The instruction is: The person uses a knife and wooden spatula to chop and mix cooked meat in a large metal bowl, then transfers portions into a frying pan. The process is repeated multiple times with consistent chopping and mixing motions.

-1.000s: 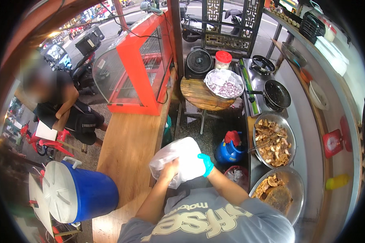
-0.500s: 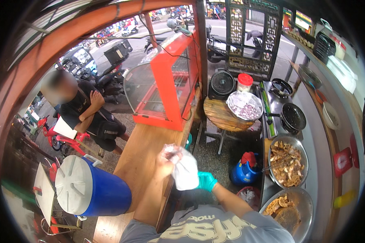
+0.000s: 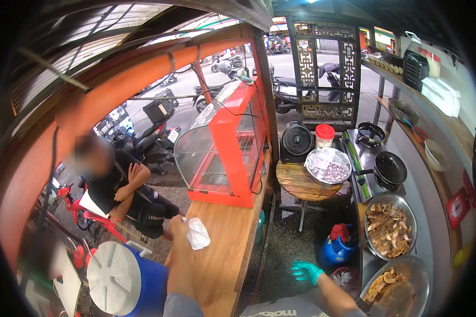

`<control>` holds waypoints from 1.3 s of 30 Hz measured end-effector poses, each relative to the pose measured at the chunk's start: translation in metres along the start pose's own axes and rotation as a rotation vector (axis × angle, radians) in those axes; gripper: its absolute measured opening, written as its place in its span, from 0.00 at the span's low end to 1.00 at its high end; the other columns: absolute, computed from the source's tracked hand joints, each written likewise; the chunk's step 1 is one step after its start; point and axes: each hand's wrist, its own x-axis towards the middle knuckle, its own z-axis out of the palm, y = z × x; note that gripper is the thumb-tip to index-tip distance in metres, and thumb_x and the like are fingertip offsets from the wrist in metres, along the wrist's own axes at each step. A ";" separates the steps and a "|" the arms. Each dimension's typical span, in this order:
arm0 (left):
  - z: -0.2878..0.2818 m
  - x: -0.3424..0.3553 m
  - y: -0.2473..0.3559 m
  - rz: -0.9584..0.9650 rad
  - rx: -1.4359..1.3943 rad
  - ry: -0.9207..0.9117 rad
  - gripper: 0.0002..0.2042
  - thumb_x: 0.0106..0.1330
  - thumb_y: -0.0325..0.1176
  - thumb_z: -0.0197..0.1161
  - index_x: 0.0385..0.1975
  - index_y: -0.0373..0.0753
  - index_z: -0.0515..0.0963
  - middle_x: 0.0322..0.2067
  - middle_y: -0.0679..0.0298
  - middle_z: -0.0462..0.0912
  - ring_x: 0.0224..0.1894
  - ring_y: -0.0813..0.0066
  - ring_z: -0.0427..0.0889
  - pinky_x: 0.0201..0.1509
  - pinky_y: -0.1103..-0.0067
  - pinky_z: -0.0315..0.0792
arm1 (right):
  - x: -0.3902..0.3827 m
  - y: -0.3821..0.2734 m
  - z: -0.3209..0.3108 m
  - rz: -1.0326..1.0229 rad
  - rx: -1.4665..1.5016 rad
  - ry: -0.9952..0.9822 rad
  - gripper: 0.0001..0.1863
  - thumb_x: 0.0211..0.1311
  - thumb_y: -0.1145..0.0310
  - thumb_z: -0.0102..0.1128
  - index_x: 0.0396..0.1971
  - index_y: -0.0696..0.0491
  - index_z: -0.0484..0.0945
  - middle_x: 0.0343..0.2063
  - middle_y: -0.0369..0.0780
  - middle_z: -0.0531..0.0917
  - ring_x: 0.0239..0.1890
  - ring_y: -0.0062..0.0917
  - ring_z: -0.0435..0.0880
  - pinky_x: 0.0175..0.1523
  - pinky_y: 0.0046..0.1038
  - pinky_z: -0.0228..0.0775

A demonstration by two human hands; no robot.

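My left hand [image 3: 179,227] reaches out over the wooden counter [image 3: 225,232], closed on the top of a small white plastic bag [image 3: 198,234]. The bag hangs just beside the fingers, and what it contains does not show. My right hand [image 3: 305,271], in a green glove, is off to the right above the floor, its fingers apart with nothing in them. Across the counter stands a person [image 3: 127,185] in dark clothes with arms folded, close to my left hand.
A red glass display case [image 3: 230,153] stands on the counter's far end. At left is a blue drink cooler [image 3: 153,285] with a white lid. Metal bowls of cooked food [image 3: 391,227] line the right side, near a stove [image 3: 362,153]. A blue gas cylinder [image 3: 336,252] sits below.
My left hand has carried the bag left, over the counter toward the person. My gloved right hand has let go of the bag and moved right. The view has shifted.
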 end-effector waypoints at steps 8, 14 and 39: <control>0.049 0.063 -0.079 -0.160 -0.008 -0.196 0.12 0.45 0.36 0.70 0.25 0.35 0.84 0.24 0.47 0.84 0.29 0.50 0.85 0.35 0.62 0.77 | -0.001 0.012 -0.044 0.059 -0.077 0.138 0.30 0.63 0.47 0.61 0.61 0.46 0.73 0.58 0.39 0.77 0.59 0.35 0.75 0.61 0.42 0.67; 0.027 0.083 -0.017 -0.033 0.175 0.020 0.12 0.48 0.36 0.70 0.28 0.34 0.83 0.25 0.48 0.84 0.29 0.53 0.85 0.35 0.64 0.77 | -0.004 -0.050 -0.056 -0.077 -0.208 0.081 0.36 0.62 0.48 0.64 0.67 0.47 0.67 0.64 0.39 0.73 0.61 0.36 0.74 0.63 0.42 0.67; 0.379 0.073 0.699 1.083 -0.757 -0.905 0.15 0.62 0.38 0.67 0.36 0.29 0.82 0.33 0.46 0.84 0.36 0.54 0.85 0.42 0.69 0.76 | -0.006 -0.384 -0.216 -0.676 0.800 0.612 0.30 0.61 0.47 0.63 0.59 0.47 0.71 0.51 0.41 0.77 0.46 0.36 0.80 0.53 0.46 0.71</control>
